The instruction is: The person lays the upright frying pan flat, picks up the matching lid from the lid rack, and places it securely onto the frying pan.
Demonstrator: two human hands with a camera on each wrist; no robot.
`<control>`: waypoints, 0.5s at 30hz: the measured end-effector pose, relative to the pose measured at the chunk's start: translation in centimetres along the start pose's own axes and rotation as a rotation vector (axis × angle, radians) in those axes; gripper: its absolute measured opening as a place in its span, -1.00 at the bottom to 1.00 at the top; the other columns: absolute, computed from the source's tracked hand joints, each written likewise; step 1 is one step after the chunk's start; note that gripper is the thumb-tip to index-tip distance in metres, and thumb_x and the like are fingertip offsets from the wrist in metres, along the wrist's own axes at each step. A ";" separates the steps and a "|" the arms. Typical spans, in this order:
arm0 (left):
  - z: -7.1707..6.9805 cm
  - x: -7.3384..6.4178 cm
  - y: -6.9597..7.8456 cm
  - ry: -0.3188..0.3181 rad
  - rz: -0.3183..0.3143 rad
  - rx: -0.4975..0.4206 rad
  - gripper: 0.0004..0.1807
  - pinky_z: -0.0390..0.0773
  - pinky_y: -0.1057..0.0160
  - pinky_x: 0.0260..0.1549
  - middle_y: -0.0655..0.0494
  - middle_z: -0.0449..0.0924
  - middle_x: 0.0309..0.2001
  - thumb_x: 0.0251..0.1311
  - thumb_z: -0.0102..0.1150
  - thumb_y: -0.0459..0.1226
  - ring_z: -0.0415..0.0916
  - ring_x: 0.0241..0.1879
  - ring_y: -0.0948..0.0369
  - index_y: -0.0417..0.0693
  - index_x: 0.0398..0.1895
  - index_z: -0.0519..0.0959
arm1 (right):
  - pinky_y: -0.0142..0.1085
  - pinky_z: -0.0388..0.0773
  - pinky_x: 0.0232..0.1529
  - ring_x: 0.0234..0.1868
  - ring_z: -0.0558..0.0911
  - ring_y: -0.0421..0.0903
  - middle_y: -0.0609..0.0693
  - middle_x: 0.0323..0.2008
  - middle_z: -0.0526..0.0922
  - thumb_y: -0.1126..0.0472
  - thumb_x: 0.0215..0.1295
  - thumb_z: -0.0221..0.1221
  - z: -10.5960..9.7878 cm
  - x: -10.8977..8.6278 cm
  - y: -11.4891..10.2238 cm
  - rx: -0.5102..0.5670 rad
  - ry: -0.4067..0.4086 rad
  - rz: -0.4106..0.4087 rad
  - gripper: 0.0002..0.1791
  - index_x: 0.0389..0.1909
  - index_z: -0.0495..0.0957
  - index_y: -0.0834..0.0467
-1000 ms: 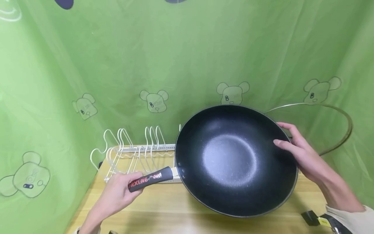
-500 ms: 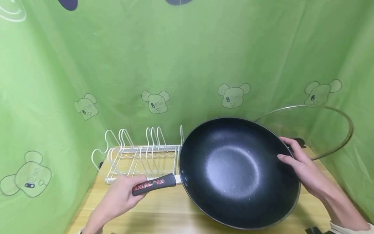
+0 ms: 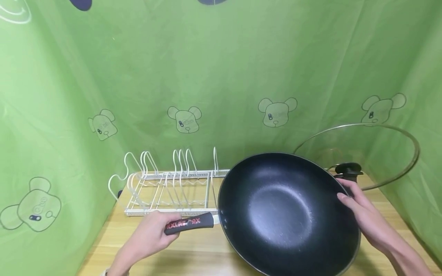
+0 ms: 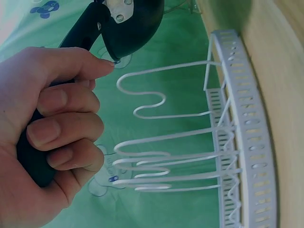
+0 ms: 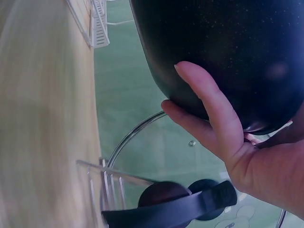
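Note:
A black wok (image 3: 279, 214) is held up above the table, its dark inside facing the head camera. My left hand (image 3: 150, 234) grips the wok's black handle (image 3: 190, 223), which carries red lettering. In the left wrist view, the fingers (image 4: 71, 99) of that hand wrap round the handle. At the wok's far side, my right hand (image 3: 369, 214) holds the rim, thumb over the inside edge. The right wrist view shows fingers (image 5: 209, 95) of this hand against the wok's dark underside (image 5: 228, 57).
A white wire rack (image 3: 172, 191) with upright loops stands on the wooden table (image 3: 117, 237), left of the wok. Behind the right hand, a glass lid (image 3: 386, 153) with a metal rim and black knob (image 3: 348, 168) stands on edge. A green curtain (image 3: 224, 69) surrounds the table.
Both hands have lowered the wok and carried it slightly right in the head view. More of the rack and the lid's black knob now show. Both grips stay the same.

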State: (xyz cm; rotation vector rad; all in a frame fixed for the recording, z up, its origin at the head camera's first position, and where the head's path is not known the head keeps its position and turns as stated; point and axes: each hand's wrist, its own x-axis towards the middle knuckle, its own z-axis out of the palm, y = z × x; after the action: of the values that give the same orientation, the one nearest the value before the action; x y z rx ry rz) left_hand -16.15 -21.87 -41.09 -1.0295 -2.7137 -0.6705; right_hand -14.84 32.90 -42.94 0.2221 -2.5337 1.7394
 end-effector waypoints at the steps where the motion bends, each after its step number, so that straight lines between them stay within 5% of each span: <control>1: 0.2 0.0 0.0 0.002 0.004 -0.003 -0.75 0.35 0.46 -0.62 0.54 0.41 -0.58 -0.01 0.36 -0.36 0.24 -0.65 0.53 0.22 -0.47 0.53 | -0.51 0.52 -0.12 0.04 0.50 -0.45 -0.25 0.20 0.32 0.20 0.69 -0.20 0.0 -0.1 0.3 0.015 0.003 0.000 -0.57 0.45 0.11 -0.16; 7: 1.8 0.3 -0.1 -0.005 0.026 0.010 -0.76 0.33 0.47 -0.62 0.55 0.36 -0.61 -0.02 0.40 -0.35 0.22 -0.65 0.53 0.20 -0.47 0.54 | -0.49 0.54 -0.14 -0.01 0.55 -0.44 -0.40 0.13 0.36 0.23 0.68 -0.18 -0.1 -1.3 2.3 0.068 0.012 0.028 -0.56 0.39 0.17 -0.27; 12: 2.9 0.4 -0.1 -0.042 0.010 -0.017 -0.78 0.35 0.46 -0.61 0.54 0.37 -0.61 0.00 0.40 -0.34 0.23 -0.65 0.52 0.18 -0.46 0.55 | -0.35 0.63 -0.19 -0.07 0.67 -0.27 -0.34 0.01 0.59 0.20 0.69 -0.22 -0.2 -1.9 3.9 0.177 -0.004 0.079 -0.59 0.37 0.16 -0.29; 15: 3.6 0.3 -0.3 -0.049 0.008 -0.011 -0.75 0.32 0.49 -0.64 0.56 0.33 -0.63 -0.01 0.40 -0.34 0.19 -0.67 0.54 0.20 -0.49 0.52 | -0.38 0.61 -0.19 -0.06 0.64 -0.33 -0.42 0.04 0.52 0.17 0.70 -0.24 -0.1 -2.3 4.9 0.138 0.006 0.088 -0.62 0.37 0.16 -0.29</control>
State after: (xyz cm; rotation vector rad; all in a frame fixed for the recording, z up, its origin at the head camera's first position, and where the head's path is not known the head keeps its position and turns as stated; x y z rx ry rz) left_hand -16.55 -20.21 -44.28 -1.0722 -2.7489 -0.6677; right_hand -13.32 34.87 -47.72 0.1131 -2.4567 1.9465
